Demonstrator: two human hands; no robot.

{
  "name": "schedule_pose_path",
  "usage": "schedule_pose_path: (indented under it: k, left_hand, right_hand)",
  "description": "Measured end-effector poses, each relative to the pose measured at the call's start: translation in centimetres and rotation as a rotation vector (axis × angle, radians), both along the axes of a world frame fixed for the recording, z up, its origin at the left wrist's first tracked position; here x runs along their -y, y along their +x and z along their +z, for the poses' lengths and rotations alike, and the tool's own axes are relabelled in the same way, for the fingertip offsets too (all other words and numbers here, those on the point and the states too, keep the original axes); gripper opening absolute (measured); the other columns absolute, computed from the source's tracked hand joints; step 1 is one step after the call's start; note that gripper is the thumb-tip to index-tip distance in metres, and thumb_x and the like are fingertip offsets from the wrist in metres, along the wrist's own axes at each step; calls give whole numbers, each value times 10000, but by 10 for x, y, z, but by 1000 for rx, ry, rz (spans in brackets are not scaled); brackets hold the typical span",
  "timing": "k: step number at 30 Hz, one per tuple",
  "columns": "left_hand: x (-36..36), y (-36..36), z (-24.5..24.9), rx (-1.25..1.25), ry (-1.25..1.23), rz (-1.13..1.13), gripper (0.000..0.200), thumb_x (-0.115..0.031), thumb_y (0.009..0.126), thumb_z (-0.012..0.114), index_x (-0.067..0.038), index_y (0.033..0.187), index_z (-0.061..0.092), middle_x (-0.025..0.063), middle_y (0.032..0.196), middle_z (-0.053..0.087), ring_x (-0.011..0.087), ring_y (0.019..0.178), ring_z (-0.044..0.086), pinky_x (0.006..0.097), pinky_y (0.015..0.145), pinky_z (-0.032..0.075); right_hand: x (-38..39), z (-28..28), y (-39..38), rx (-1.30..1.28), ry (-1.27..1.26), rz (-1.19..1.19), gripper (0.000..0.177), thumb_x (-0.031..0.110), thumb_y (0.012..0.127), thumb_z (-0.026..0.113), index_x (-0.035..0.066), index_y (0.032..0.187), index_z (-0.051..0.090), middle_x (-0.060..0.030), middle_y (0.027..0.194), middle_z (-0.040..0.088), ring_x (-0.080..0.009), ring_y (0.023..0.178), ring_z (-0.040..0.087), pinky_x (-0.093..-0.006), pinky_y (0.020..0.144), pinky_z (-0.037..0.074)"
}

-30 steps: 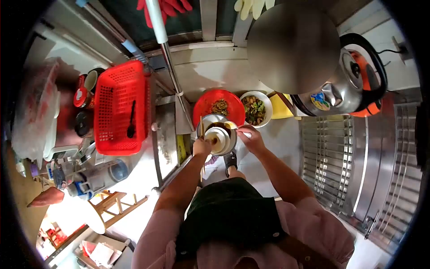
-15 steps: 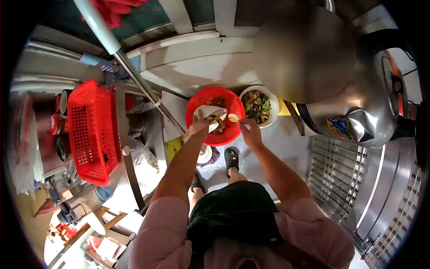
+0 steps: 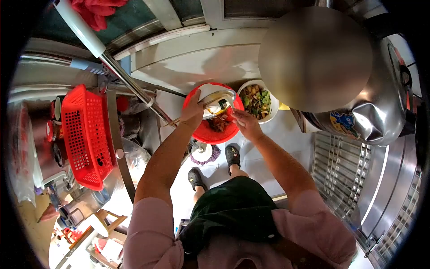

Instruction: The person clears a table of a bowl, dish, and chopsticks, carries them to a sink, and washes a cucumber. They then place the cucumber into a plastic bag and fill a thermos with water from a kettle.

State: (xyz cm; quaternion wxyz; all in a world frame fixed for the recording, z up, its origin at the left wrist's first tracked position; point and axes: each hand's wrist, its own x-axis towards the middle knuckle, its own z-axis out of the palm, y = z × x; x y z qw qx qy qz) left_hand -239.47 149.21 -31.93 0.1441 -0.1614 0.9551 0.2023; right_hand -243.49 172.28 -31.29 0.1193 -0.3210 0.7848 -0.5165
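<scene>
— Where's your white-and-steel bowl stack (image 3: 214, 96)?
— Tipped over the far rim of the round red plastic basin (image 3: 206, 133). Your left hand (image 3: 193, 112) has its fingers curled round the stack's edge. Your right hand (image 3: 245, 124) reaches its other side; I cannot tell its grip.
— Room?
— A white bowl of chopped vegetables (image 3: 257, 101) sits just beside the basin's right rim. The red mesh basket (image 3: 83, 134) is well apart, left.

I see a kitchen: a big stainless steel rice cooker (image 3: 380, 107) on a ribbed steel table (image 3: 345, 170), a red plastic mesh basket (image 3: 83, 134), a white bowl of cooked vegetables (image 3: 256, 99), and a red round plastic basin (image 3: 210, 132) holding food scraps.
</scene>
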Motion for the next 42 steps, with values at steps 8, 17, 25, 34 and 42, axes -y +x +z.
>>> schedule_pose_path:
  k: [8, 17, 25, 34, 42]
  left_hand:
    - [4, -7, 20, -165, 121, 45, 453, -204, 842, 368, -63, 1264, 287, 129, 1279, 331, 248, 1164, 341, 338, 923, 326]
    - [3, -2, -1, -264, -39, 60, 307, -141, 772, 451, -27, 1051, 508, 131, 1254, 360, 247, 1134, 380, 355, 884, 391]
    - [-9, -5, 18, 7, 73, 685, 281, -159, 788, 449, -59, 1045, 499, 163, 1025, 539, 287, 872, 568, 370, 717, 473]
    - [-36, 150, 47, -72, 672, 953, 347, -125, 653, 571, 0, 968, 499, 151, 705, 586, 265, 596, 577, 385, 552, 474]
    - [-91, 379, 85, 100, 842, 1112, 365, -311, 682, 585, 26, 821, 597, 205, 771, 598, 284, 698, 603, 375, 572, 472]
  right_hand:
    - [-6, -4, -18, -5, 88, 246, 198, 91, 745, 589, 44, 937, 580, -111, 1013, 564, -252, 904, 561, -308, 766, 468]
    - [1, -1, -1, 347, 130, 220, 221, 105, 761, 580, 22, 966, 574, -113, 966, 590, -217, 907, 570, -286, 796, 447]
    - [-3, 68, 14, 719, -371, -373, 215, 120, 823, 511, -53, 942, 555, -122, 879, 580, -187, 785, 581, -266, 735, 470]
    - [-24, 147, 74, 539, -138, -12, 216, 98, 857, 429, -70, 914, 552, -124, 859, 581, -187, 768, 572, -287, 673, 466]
    - [16, 182, 227, 718, 182, 706, 165, 49, 822, 473, -63, 909, 557, -121, 915, 558, -187, 746, 595, -262, 677, 478]
